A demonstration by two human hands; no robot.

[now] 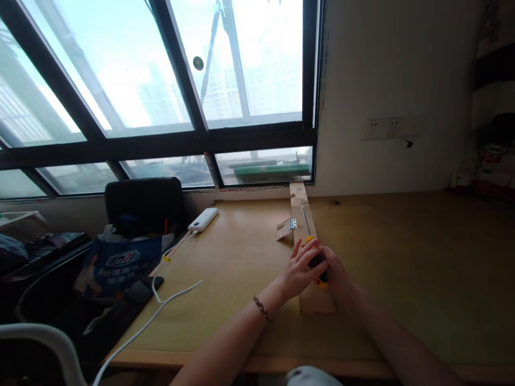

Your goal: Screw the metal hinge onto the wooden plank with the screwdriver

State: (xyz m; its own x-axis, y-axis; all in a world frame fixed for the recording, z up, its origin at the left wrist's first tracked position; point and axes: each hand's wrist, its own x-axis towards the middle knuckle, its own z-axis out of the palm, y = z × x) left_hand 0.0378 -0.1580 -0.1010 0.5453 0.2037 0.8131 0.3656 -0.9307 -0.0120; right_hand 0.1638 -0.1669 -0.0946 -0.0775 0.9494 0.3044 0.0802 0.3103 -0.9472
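Note:
A screwdriver [318, 261] with a yellow and black handle and a thin metal shaft lies over a long wooden board [317, 300], its shaft pointing away from me. My left hand [300, 265] has its fingers across the handle from the left. From the right, my right hand [336, 268] closes round the same handle, its fingers partly hidden. Left of the shaft, a metal hinge [292, 224] sits at the board's edge, joined to a small wooden piece [284, 230] that sticks out at a tilt. Where the screwdriver's tip touches is too small to tell.
The board runs across the table [241, 311] toward the window. A white power bank [203, 219] with a white cable [161, 308] lies at the left edge. Beyond that edge are a black chair [145, 203] and a blue bag [120, 262]. A wall socket [382, 128] is at right.

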